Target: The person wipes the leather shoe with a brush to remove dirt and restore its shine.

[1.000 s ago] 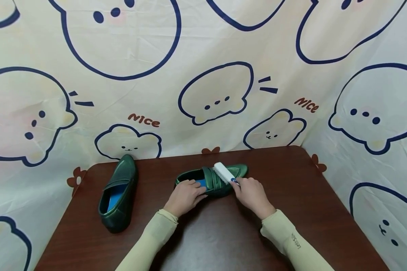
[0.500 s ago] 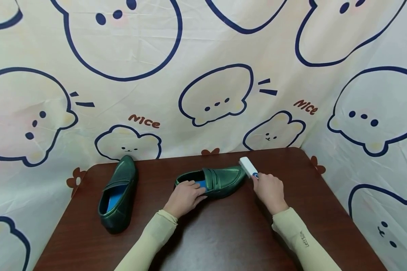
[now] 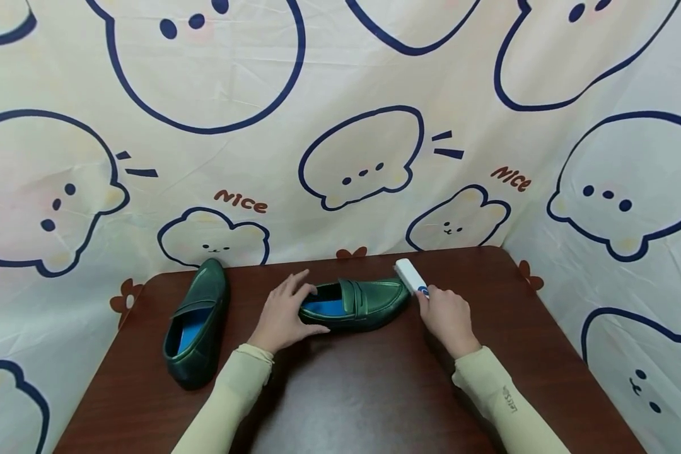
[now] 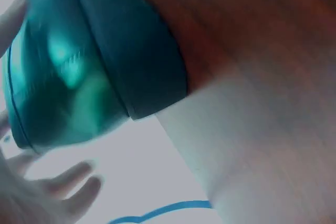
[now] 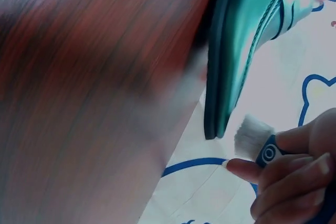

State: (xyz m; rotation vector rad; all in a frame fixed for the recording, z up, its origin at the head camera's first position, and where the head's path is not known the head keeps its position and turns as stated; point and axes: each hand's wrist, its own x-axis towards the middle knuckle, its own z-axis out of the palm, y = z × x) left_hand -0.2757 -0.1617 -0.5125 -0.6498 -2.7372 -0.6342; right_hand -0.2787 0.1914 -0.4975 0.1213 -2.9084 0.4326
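Note:
A green loafer (image 3: 369, 305) with a blue insole lies sideways on the table, toe to the right. Around its heel, the left hand (image 3: 282, 313) has thumb and fingers spread apart; whether they touch the leather I cannot tell. In the left wrist view the loafer's heel (image 4: 68, 77) looms close, with blurred fingers beside it. The right hand (image 3: 447, 320) grips a white-bristled brush (image 3: 411, 275) by its handle, with the brush head by the toe. In the right wrist view, the bristles (image 5: 252, 136) are near the toe tip.
The matching green loafer (image 3: 198, 328) stands at the table's left, toe toward the back. The brown table (image 3: 369, 397) ends at a cartoon-printed cloth (image 3: 363, 239) behind it and on both sides.
The right hand has moved the brush from the loafer's upper rightward to the toe. The left hand has let go of the loafer's side opening, shifted left to the heel and spread its fingers.

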